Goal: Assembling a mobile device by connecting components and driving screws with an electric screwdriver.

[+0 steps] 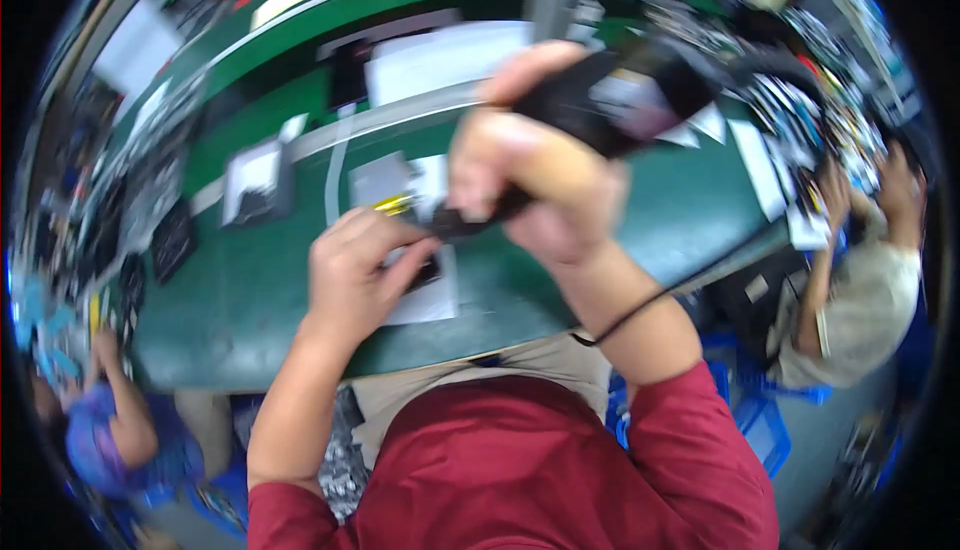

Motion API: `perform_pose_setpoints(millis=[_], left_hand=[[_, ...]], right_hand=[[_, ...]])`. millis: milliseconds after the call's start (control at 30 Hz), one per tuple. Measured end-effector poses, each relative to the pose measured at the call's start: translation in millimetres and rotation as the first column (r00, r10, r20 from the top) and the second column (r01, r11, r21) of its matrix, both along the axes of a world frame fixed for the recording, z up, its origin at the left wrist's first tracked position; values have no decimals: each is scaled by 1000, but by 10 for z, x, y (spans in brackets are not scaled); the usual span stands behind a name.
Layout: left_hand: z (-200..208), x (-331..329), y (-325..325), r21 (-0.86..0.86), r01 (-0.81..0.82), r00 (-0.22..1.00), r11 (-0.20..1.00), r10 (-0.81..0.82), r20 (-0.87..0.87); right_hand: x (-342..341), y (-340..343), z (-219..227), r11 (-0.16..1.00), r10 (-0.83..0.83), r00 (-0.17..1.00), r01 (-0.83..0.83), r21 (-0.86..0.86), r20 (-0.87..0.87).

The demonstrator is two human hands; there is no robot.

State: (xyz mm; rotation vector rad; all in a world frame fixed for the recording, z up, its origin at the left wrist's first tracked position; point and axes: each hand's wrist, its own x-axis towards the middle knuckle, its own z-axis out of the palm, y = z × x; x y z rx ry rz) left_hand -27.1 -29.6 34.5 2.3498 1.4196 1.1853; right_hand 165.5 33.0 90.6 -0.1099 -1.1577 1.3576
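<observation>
My right hand (535,155) is wrapped round a black hand tool (570,100), blurred by motion, whose exact kind I cannot make out. Its wide end points up and right, while a narrower dark end comes down close to my left hand (360,270). The left fingers are bent and closed low over the bench; what they pinch is mostly hidden. A small dark piece (430,272) shows beside the left thumb, above a white sheet (435,300). Just beyond the left fingers lies something yellow (393,205), next to a grey flat piece (380,178).
The green bench (670,210) carries a grey tray (255,185) at left and white sheets (450,55) behind. A black cord (680,295) passes my right forearm. Other people sit at the right (850,300) and left (120,430). Cluttered parts (780,100) lie far right.
</observation>
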Motion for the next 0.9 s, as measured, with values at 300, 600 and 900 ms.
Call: perform_pose_setpoints(millis=[300, 600, 900], left_hand=[[-123, -193, -257, 98, -36, 994, 995, 25, 111], [-206, -291, -311, 143, -64, 991, 988, 45, 126], [-224, -261, -357, 197, -60, 989, 978, 32, 143]], right_hand=[[-170, -113, 22, 970, 231, 972, -227, 91, -33], [-383, -175, 31, 969, 231, 973, -233, 78, 29], [-429, -281, 96, 974, 212, 973, -218, 65, 90]])
